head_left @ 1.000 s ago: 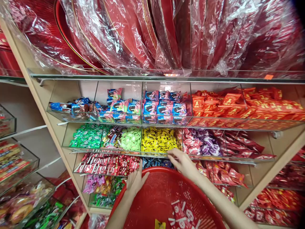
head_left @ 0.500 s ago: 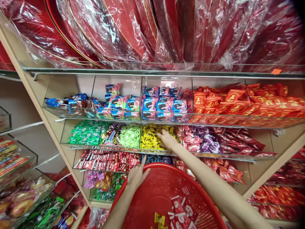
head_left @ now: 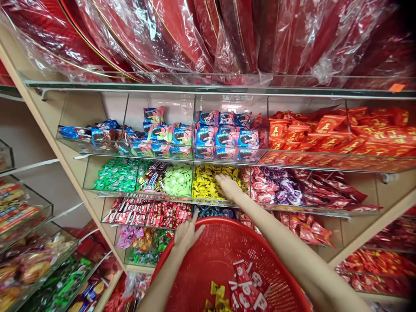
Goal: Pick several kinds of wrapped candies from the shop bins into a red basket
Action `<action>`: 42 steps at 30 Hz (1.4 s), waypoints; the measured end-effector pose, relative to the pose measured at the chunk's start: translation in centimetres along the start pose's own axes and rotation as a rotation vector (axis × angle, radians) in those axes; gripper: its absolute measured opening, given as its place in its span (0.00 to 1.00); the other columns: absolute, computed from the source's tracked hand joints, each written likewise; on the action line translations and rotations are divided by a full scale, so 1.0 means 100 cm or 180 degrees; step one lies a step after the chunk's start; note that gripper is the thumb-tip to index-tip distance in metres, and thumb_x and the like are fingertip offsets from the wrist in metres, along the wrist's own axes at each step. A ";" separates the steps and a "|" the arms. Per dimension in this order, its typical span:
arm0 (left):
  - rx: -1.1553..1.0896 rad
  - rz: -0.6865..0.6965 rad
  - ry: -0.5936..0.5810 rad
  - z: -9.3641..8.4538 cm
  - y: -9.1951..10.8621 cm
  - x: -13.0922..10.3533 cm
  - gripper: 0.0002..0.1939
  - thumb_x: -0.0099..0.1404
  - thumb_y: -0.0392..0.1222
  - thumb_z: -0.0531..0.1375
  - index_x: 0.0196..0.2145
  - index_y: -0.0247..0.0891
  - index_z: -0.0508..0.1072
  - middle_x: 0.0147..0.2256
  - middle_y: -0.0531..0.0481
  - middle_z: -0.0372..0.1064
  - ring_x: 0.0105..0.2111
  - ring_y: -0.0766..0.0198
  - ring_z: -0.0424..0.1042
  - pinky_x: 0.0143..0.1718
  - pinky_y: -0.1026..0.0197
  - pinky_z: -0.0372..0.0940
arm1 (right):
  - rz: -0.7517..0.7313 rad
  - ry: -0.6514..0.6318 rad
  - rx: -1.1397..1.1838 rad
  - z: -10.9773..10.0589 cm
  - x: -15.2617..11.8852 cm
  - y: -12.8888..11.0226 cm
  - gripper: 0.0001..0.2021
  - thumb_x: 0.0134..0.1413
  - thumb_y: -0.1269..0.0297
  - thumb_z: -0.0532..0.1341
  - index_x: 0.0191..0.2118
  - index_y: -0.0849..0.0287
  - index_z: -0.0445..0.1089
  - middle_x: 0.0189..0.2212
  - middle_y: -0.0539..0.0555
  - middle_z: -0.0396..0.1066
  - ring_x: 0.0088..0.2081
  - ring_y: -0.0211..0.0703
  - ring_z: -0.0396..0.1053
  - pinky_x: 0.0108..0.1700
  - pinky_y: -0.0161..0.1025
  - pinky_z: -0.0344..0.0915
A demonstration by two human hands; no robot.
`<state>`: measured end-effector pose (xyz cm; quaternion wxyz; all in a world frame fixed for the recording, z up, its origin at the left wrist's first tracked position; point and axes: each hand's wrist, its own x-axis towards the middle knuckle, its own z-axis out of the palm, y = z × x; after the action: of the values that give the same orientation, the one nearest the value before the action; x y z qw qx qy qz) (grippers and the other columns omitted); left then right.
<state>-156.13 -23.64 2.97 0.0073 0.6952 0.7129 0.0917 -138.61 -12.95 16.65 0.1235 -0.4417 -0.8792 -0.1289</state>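
My left hand (head_left: 186, 236) grips the upper left rim of a red plastic basket (head_left: 182, 277), index finger and thumb spread along the edge. Inside the basket are several yellow-wrapped candies (head_left: 218, 297) and a heap of red-and-white packets (head_left: 248, 290). My right hand (head_left: 228, 187) reaches over the basket into a shelf bin of yellow-wrapped candies (head_left: 204, 184). Its fingers are curled down among them; the fingertips and whatever is under the palm are partly hidden. To the right of this hand lie red-and-white candies (head_left: 262, 184), and to its left pale green ones (head_left: 178, 180).
A glass divider edge (head_left: 172, 198) fronts the candy bins. Above are blue and pink cookie packs (head_left: 224, 138) and red-orange packets (head_left: 325, 130). Plastic-wrapped red goods (head_left: 182, 39) fill the top shelf. More bins with snacks (head_left: 32, 264) stand at left.
My right hand's fingers have curled in more among the yellow candies. My left hand stays on the basket rim. The view has shifted slightly.
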 end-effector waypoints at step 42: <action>0.0167 -0.0155 -0.0213 -0.010 0.011 -0.002 0.35 0.62 0.60 0.40 0.61 0.37 0.40 0.39 0.42 0.70 0.38 0.56 0.70 0.37 0.59 0.60 | -0.0615 0.0512 0.2731 -0.043 -0.100 -0.045 0.19 0.52 0.65 0.55 0.52 0.53 0.60 0.40 0.53 0.65 0.39 0.40 0.63 0.42 0.41 0.62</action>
<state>-155.14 -23.93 4.06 0.0152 0.6802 0.7312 0.0495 -136.06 -24.45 16.85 0.3510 -0.2550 -0.8779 0.2026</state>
